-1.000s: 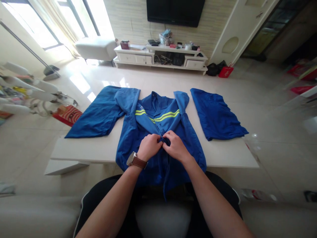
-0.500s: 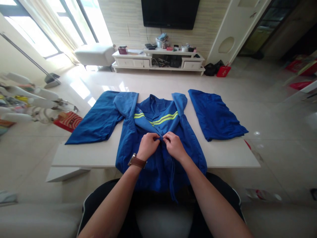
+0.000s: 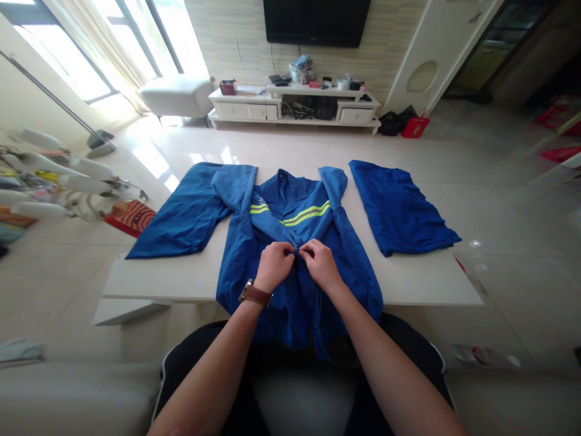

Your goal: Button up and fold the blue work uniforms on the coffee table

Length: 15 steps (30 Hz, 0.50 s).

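Note:
A blue work jacket [image 3: 313, 218] with yellow-and-grey reflective stripes lies front up, collar away from me, its hem hanging over the table's near edge. My left hand [image 3: 276, 265], with a brown-strapped watch at the wrist, pinches one front edge of the jacket at mid-chest below the stripes. Close beside it, my right hand [image 3: 321, 264] pinches the opposite front edge. The fingertips nearly meet, and any button between them is hidden. Below my hands the front placket hangs loose.
The jacket lies on a white table [image 3: 426, 284]. Folded blue garments lie on both sides, one at left [image 3: 177, 212] and one at right [image 3: 399, 209]. Beyond stand a white TV cabinet [image 3: 245, 112] and a red bag [image 3: 415, 126]. A striped red bag [image 3: 131, 219] is at left.
The whole view has shifted slightly, with the scene a little further right and up. Both hands keep their pinch on the jacket's front edges, with hardly any movement.

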Available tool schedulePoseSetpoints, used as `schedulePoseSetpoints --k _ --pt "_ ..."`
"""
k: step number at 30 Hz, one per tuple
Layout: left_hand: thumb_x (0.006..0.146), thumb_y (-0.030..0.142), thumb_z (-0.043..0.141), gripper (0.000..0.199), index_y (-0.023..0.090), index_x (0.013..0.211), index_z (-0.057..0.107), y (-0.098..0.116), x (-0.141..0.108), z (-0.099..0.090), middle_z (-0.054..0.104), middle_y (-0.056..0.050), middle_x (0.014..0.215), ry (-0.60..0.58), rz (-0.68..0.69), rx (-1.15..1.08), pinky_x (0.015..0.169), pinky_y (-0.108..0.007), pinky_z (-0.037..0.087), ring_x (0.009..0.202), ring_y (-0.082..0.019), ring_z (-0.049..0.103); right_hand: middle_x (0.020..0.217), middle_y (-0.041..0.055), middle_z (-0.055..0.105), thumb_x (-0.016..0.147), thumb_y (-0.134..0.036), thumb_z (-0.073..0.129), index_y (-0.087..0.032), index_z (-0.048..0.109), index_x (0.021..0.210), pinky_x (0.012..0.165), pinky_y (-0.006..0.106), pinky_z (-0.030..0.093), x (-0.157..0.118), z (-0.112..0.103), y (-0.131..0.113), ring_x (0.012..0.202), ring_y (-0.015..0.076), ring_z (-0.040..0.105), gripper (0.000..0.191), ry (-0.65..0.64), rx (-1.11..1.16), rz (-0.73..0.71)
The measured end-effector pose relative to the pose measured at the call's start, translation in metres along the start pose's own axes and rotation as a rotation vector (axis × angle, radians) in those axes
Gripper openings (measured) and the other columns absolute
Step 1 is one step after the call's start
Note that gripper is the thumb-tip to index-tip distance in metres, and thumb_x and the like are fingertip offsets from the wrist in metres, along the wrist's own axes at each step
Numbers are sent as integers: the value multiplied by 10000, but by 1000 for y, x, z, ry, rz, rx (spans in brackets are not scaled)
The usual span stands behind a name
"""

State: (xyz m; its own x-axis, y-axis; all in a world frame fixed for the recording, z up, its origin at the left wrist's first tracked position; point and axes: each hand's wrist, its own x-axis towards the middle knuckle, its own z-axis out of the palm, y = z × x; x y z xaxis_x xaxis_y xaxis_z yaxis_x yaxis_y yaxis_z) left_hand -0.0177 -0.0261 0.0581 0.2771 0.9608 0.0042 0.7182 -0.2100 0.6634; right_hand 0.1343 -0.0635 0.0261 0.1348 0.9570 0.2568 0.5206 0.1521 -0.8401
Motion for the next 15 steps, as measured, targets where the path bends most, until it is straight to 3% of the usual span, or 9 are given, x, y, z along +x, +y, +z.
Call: schedulePoseSetpoints --k 15 --pt "801 92 559 319 195 959 816 4 1 4 800 -82 1012 -32 3 53 951 -322 526 1000 -241 725 839 51 693 871 -139 628 -203 668 760 772 321 474 0 8 1 800 208 640 134 124 -71 116"
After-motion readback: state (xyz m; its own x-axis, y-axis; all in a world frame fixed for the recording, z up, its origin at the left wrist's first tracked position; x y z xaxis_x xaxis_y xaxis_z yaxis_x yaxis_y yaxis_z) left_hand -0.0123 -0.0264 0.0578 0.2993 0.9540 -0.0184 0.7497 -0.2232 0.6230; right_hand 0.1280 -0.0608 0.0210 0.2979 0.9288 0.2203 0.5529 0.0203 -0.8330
